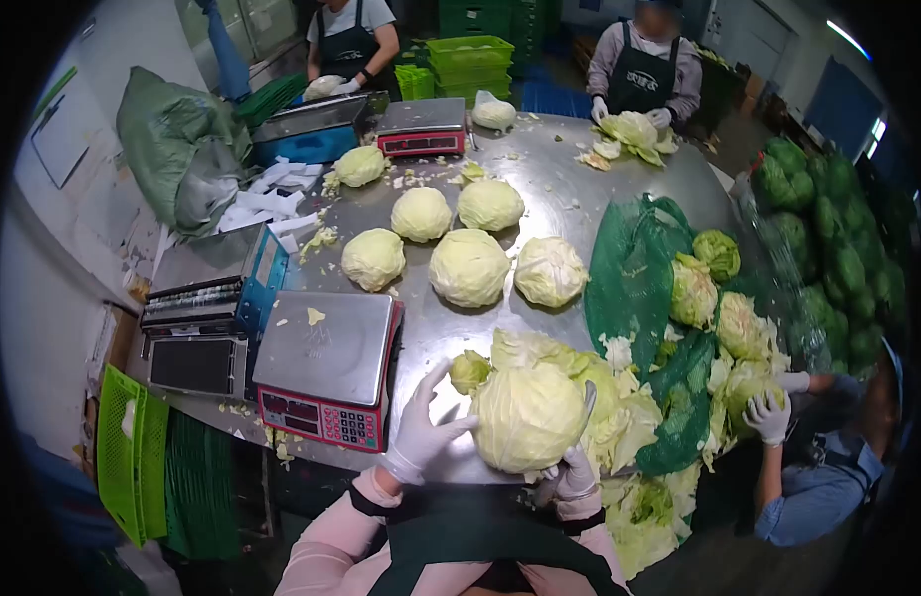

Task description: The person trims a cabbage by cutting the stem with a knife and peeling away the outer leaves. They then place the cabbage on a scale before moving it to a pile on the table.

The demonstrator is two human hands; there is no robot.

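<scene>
A pale, trimmed cabbage (528, 419) sits at the table's near edge, in front of my body. My left hand (419, 429), in a white glove, is at its left side with fingers spread and the thumb close to the leaves. White-gloved too, my right hand (574, 473) is curled low at the cabbage's right side. Above it rises a narrow grey blade, seemingly a knife (590, 399); its handle is hidden. Loose outer leaves (619, 422) lie right of the cabbage, and a small green leafy piece (469, 372) is at its upper left.
Several peeled cabbages (468, 268) stand mid-table. A red scale (326, 348) is at left, another scale (421, 119) farther back. Green netting (629, 268) and untrimmed cabbages (694, 293) lie at right. A co-worker's gloved hand (768, 417) touches one; two people work across the table.
</scene>
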